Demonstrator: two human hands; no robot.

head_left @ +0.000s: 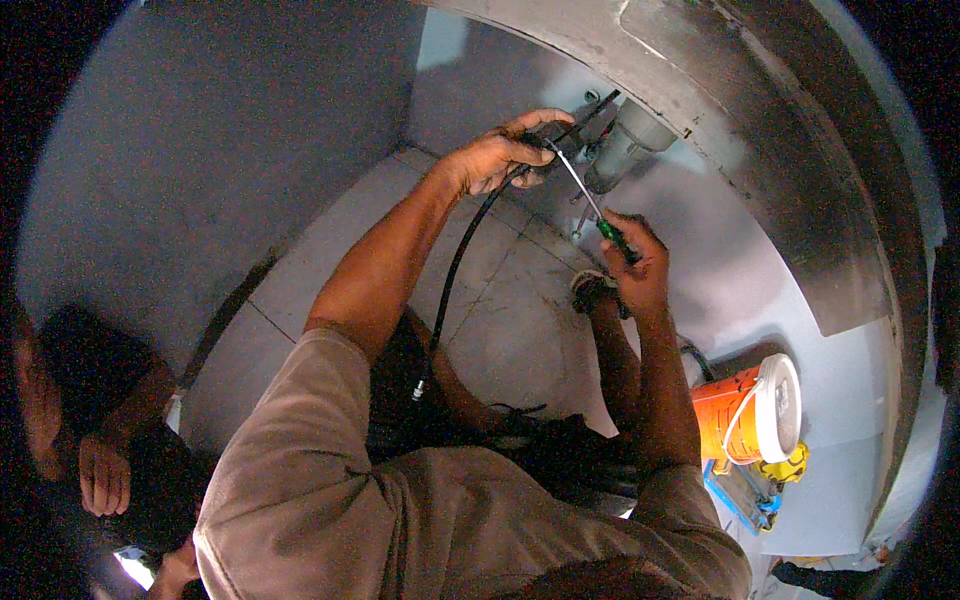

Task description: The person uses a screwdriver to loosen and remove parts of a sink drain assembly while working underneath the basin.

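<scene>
My left hand is closed around a black flexible hose near its upper part, beneath the metal underside of a counter or sink. The hose curves down past my left forearm to a free end with a metal fitting. In my right hand is a screwdriver with a green handle, its shaft slanting up and left. Its tip is close to my left thumb, at the hose; whether it touches is unclear. Just right of the tip hangs a grey drain cup.
An orange bucket with a white lid stands at right, beside a blue tool and a yellow item. The metal edge curves overhead. At the left a grey wall rises; another person's hand rests at lower left.
</scene>
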